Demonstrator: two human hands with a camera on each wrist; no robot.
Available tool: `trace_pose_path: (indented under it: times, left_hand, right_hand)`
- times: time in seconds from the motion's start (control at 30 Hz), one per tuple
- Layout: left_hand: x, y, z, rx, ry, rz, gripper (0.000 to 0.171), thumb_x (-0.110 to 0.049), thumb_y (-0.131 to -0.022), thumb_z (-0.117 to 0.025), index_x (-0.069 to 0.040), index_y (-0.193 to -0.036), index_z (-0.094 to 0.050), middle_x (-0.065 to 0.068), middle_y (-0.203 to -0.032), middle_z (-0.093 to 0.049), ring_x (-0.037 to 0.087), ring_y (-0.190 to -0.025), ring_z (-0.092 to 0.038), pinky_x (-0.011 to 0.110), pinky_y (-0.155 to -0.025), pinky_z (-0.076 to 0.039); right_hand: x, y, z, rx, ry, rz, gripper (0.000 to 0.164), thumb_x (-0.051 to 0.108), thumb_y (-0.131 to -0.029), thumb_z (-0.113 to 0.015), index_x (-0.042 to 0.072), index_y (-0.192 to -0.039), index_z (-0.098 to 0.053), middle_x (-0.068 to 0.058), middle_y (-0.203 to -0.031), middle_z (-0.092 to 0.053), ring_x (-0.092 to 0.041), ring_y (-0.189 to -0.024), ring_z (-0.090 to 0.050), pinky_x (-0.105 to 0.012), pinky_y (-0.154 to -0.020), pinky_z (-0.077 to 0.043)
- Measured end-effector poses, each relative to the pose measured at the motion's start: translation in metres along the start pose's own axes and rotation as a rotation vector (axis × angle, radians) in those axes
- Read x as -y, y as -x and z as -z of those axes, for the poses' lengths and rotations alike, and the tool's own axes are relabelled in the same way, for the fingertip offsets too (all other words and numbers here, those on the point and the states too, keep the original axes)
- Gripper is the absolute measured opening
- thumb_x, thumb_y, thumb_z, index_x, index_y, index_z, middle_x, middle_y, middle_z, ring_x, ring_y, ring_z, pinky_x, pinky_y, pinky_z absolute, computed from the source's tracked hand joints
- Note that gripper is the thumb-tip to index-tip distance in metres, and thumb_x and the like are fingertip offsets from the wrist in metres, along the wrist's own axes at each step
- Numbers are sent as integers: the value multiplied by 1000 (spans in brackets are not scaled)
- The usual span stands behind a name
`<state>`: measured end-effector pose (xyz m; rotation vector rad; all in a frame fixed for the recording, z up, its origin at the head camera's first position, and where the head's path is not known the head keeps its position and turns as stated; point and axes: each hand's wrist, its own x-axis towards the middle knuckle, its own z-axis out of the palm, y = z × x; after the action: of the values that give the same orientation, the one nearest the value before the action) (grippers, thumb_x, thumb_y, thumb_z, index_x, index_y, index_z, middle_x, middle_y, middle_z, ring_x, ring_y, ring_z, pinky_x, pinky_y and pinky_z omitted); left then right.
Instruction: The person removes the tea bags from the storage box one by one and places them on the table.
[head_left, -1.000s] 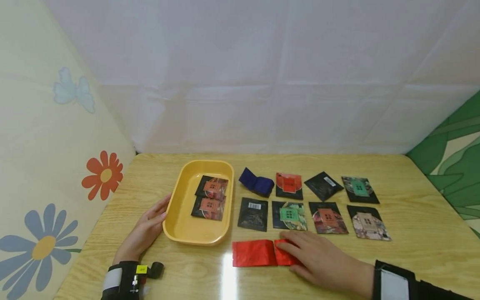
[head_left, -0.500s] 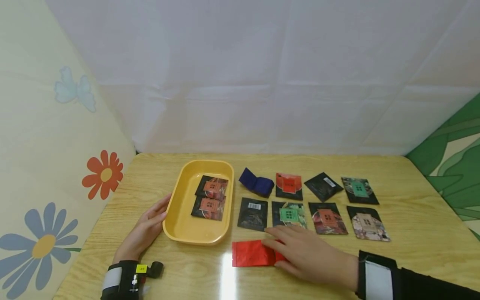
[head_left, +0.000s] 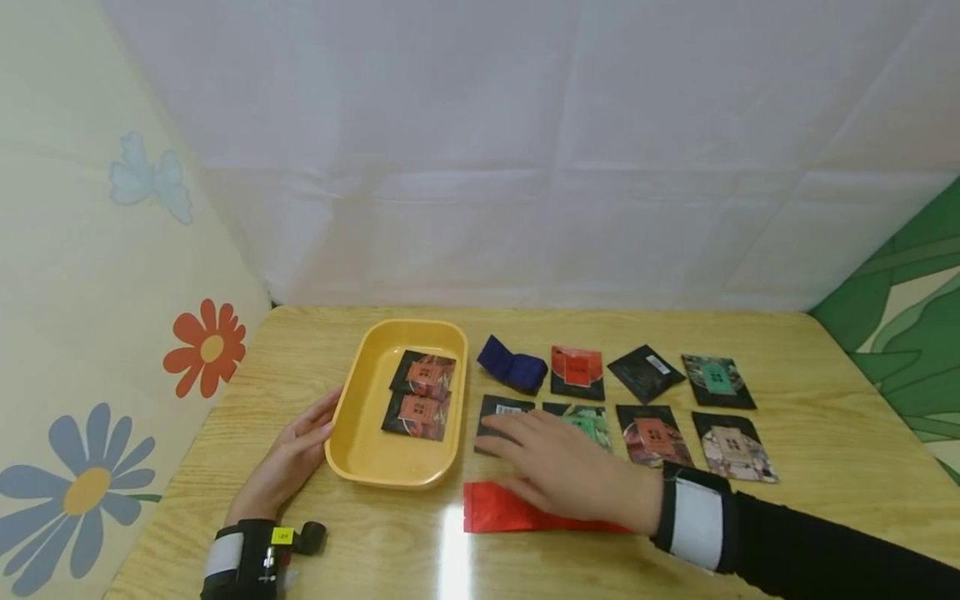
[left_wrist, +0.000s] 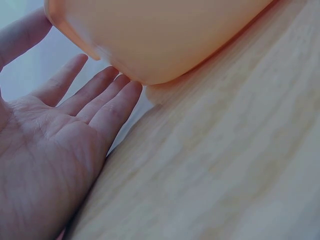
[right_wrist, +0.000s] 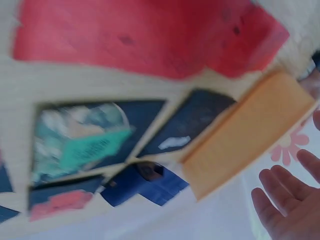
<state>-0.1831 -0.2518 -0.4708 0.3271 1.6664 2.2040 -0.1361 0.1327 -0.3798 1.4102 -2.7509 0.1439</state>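
My left hand (head_left: pixel 288 462) is at the left side of a yellow tray (head_left: pixel 360 458). In the left wrist view its straight fingers touch the tray's outer wall (left_wrist: pixel 160 45), and the thumb reaches up to the rim. Two black sachets with red-orange labels (head_left: pixel 416 415) lie inside the tray, slightly overlapping. My right hand (head_left: pixel 558 467), fingers spread and holding nothing, is over a black sachet with a barcode (head_left: pixel 491 410). Beneath the palm and wrist, a long red foil packet (head_left: pixel 487 510) is partly covered. A green-labelled sachet (head_left: pixel 596 421) is partly hidden behind the hand.
Further back lie a folded dark blue packet (head_left: pixel 513 367), a red-fronted sachet (head_left: pixel 577 372), a tilted black sachet (head_left: pixel 647 373) and a green-labelled one (head_left: pixel 718 381). Nearer on the right are a red-labelled sachet (head_left: pixel 654 435) and a beige-labelled one (head_left: pixel 735 446). A white sheet (head_left: pixel 525 167) hangs behind.
My right hand has moved left and away from me, from the red packet's right end to over the barcoded black sachet. My left hand and the tray have stayed put.
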Motion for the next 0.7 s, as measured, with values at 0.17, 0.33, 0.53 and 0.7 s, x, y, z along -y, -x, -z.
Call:
trace_pose_path:
  times: [0.17, 0.33, 0.53, 0.7]
  left_hand:
    - [-1, -1, 0, -2, -4, 10, 63, -8, -105, -43, 4, -156, -9, 26, -161, -8, 2, -129, -46, 23, -103, -40]
    - [0, -1, 1, -8, -4, 16, 63, -8, -105, -43, 4, -156, -10, 26, -161, -8, 2, -129, -47, 23, -103, -40]
    - [1, -2, 1, -10, 1, 22, 62, -7, -105, -43, 2, -157, -11, 17, -160, -20, 4, -131, -46, 23, -104, -40]
    - [2, -1, 2, -2, 4, 16, 61, -6, -105, -42, 3, -157, -11, 12, -158, -26, 4, -131, -46, 24, -104, -40]
  right_hand:
    - [-2, -25, 5, -50, 22, 29, 54, 34, -94, -68, 14, -142, -54, -9, -143, -50, -25, -131, -48, -44, -108, -39]
    - [-3, -51, 4, -64, -10, 51, 53, 32, -94, -67, 13, -142, -54, -9, -144, -50, -24, -131, -48, -42, -111, -35]
    - [-3, -76, 4, 15, 34, 49, 53, 35, -96, -63, 13, -144, -52, -11, -146, -47, -26, -133, -45, -47, -111, -34]
    - [-9, -96, 1, 78, 41, 24, 50, 37, -96, -64, 13, -138, -57, -11, -141, -52, -26, -130, -48, -49, -107, -39]
